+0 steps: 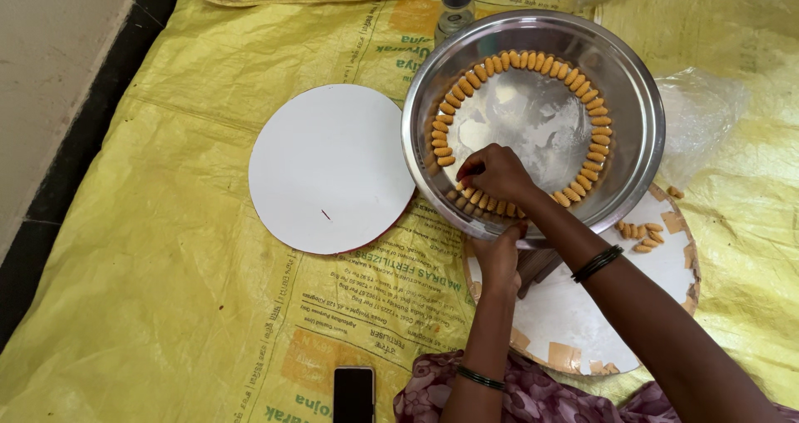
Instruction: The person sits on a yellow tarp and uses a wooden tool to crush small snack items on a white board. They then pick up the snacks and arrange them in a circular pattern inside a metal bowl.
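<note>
Fingers of the right hand [495, 171] were pinched narrow inside the steel bowl [632, 98], tips down on the ring of small orange shell-shaped pieces [593, 131] at its near-left arc, apparently closed on one piece; the piece itself was hidden under the fingertips. Fingers of the left hand [499, 256] were curled against the bowl's near rim from below, a grip that looked meant to steady the bowl while the other hand worked.

Largest to smallest:
- Yellow woven sacks [166, 248] were spread over the floor, carrying everything, probably as a clean working sheet.
- Steel bowl sat tilted toward the person, propped on a dark block partly seen under its near edge, which brought the inner wall within reach.
- Round white board [329, 169] lay flat just left of the bowl, bare except for a small mark.
- Second round board [657, 281] lay under the bowl's near-right side, its facing torn in patches.
- Phone [354, 394] lay face up at the near edge.
- Capped bottle [456, 2] stood upright behind the bowl.
- Loose orange pieces [639, 230] sat on the torn board, close to the right forearm.

The ring was open at the near-left.
</note>
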